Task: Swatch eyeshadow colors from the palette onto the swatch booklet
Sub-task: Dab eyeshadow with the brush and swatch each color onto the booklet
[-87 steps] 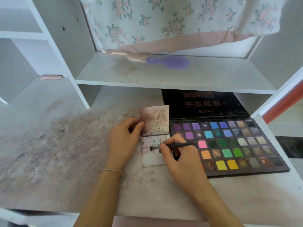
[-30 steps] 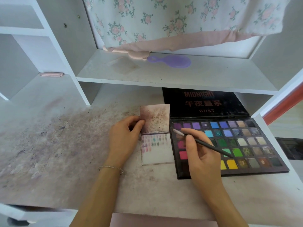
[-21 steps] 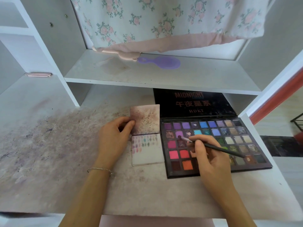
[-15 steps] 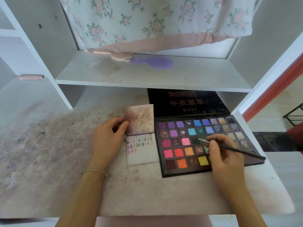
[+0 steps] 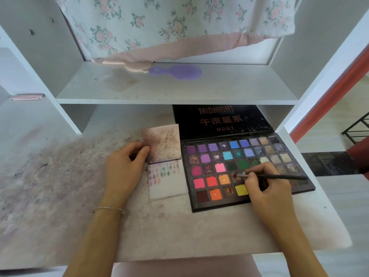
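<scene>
An open black eyeshadow palette (image 5: 209,172) with several coloured pans lies on the desk, its lid propped up behind. Left of it lies the small swatch booklet (image 5: 167,184), open, with rows of pale swatches on its lower page and a stained upper flap. My left hand (image 5: 124,168) rests beside the booklet, its thumb pinching the flap's left edge. My right hand (image 5: 267,188) holds a thin black brush (image 5: 279,177) over the palette; the bristle tip touches a brownish shimmer pan in the fourth row.
The white desk surface (image 5: 60,176) is stained with powder on the left. Above, a shelf (image 5: 179,90) carries a purple hairbrush (image 5: 179,71) and a pink item under a floral cloth (image 5: 169,27). The desk's right edge drops to the floor.
My right hand left the booklet with the brush and travelled over the palette, moving rightward from the purple pans to the brownish pan. My left hand stayed on the booklet flap.
</scene>
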Available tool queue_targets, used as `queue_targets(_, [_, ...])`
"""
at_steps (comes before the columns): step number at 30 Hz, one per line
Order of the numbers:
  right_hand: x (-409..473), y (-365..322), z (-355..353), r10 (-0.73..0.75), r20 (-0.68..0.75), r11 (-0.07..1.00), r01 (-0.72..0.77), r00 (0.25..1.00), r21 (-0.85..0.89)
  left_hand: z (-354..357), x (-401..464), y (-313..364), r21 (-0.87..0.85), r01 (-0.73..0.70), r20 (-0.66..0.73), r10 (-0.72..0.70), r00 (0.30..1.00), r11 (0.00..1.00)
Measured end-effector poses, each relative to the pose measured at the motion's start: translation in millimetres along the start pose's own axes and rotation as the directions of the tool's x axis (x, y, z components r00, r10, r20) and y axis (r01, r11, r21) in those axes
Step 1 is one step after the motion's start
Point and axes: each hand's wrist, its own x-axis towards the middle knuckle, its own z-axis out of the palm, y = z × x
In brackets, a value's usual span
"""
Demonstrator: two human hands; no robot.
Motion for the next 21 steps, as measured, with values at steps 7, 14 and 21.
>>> queue_targets(7, [0.9, 0.2, 0.6, 0.003, -0.016, 1.000, -0.003, 1.000, -0.015, 0.1, 0.2, -0.5, -0.014, 0.010, -0.002, -0.010, 1.000, 1.000])
queue_targets(14, [0.8, -0.9, 0.3, 0.002, -0.015, 1.000, -0.002, 1.000, -0.021, 0.0, -0.2, -0.1, 0.003, 0.001, -0.002, -0.001, 1.000, 1.000])
queue_targets(21, [0.9, -1.5, -0.1, 0.015, -0.023, 1.000, -0.014, 1.000, 0.008, -0.4, -0.3, -0.2, -0.027, 0.005, 0.007, -0.005, 1.000, 1.000])
